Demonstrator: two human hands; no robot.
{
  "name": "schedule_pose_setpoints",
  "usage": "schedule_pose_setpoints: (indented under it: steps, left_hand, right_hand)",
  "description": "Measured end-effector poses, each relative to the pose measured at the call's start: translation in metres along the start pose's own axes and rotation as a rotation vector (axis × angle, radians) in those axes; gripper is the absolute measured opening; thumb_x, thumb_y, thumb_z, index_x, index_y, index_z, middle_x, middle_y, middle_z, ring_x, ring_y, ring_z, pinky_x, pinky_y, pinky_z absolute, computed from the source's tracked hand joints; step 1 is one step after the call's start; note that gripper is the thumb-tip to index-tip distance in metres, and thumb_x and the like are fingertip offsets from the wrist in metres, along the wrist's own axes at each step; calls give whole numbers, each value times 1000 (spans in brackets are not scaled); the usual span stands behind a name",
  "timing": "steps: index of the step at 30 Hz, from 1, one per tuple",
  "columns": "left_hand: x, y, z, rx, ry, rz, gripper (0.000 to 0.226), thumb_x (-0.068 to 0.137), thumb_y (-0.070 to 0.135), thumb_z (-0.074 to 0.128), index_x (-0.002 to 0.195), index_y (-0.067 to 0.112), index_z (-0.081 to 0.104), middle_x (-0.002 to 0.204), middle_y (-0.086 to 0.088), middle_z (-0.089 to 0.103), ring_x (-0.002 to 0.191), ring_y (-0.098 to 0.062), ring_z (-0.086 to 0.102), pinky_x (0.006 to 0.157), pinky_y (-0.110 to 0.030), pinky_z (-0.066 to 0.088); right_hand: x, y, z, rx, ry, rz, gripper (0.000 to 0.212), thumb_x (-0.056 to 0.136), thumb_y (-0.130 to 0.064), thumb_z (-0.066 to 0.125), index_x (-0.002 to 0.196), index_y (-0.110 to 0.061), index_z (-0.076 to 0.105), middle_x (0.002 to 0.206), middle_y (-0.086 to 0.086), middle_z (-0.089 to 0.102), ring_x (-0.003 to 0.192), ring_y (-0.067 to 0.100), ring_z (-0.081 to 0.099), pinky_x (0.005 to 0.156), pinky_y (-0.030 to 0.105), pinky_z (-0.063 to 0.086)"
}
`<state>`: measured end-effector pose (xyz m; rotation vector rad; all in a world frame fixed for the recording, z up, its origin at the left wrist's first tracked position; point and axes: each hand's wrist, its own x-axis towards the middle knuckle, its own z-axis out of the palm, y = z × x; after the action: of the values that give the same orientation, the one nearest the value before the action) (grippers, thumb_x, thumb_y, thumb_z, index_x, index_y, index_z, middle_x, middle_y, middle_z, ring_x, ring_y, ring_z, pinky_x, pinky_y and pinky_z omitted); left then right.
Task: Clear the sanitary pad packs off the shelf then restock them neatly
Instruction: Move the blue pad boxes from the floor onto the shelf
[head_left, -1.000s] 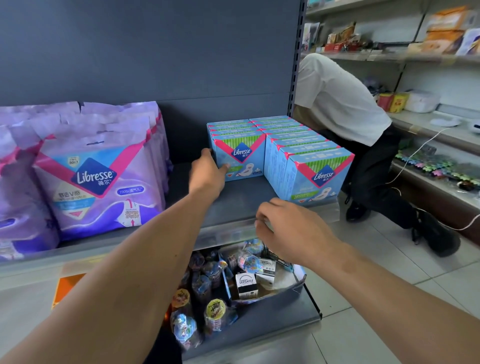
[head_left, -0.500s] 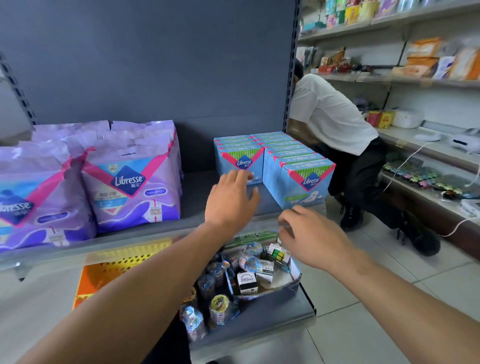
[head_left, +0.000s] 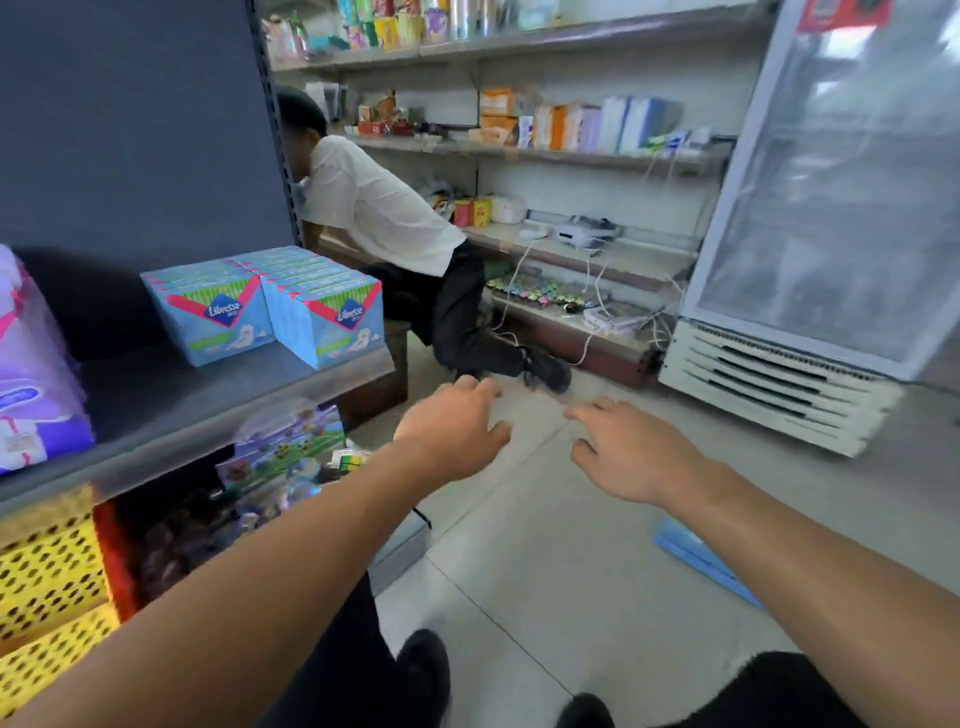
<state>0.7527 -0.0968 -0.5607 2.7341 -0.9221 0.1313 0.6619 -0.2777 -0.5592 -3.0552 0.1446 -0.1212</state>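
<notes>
Sanitary pad packs still to fetch, judging by both hands bare. Nearest, at 4 o'clock on the pale tiled floor (head_left: 545, 571), flat blue pack (head_left: 701, 566) lying alone. Above it, left hand (head_left: 452, 431) and right hand (head_left: 639, 457) spread, fingers loose, gripping nothing. Farther off at 10 o'clock, blue cardboard Libresse boxes (head_left: 270, 306) standing in two tidy rows on the grey metal shelf (head_left: 208, 395). Next move, probably: bend to 4 o'clock, pinch the flat blue pack, return it.

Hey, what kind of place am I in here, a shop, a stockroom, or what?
Most likely a small convenience shop. Boxed blue sanitary pad packs stand in rows on a grey retail shelf, more packaged goods line the wall shelves, and a glass-door display fridge stands on the right.
</notes>
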Motion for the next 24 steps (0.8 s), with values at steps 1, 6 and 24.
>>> schedule_pose_setpoints:
  steps: [1, 6, 24]
  left_hand:
    - [4, 16, 6, -14, -23, 44, 52, 95, 47, 46, 142, 24, 39, 143, -4, 44, 127, -27, 46, 99, -41, 44]
    - [29, 86, 39, -73, -131, 217, 49, 96, 48, 43, 140, 25, 41, 144, 1, 43, 127, -23, 46, 100, -40, 42]
    - [217, 234, 338, -33, -517, 444, 45, 97, 39, 43, 140, 26, 39, 135, 1, 47, 119, -23, 50, 90, -35, 43]
  right_hand:
    - [-14, 15, -1, -8, -13, 59, 43, 95, -32, 40, 137, -21, 44, 135, 5, 49, 123, 26, 47, 95, 42, 47]
    - [-70, 79, -2, -15, -55, 316, 48, 95, -30, 39, 142, -22, 37, 136, 4, 47, 123, 27, 46, 95, 42, 46]
    - [-45, 348, 226, 99, -444, 752, 67, 93, -49, 52, 147, -21, 25, 136, 6, 45, 119, 27, 50, 92, 39, 47]
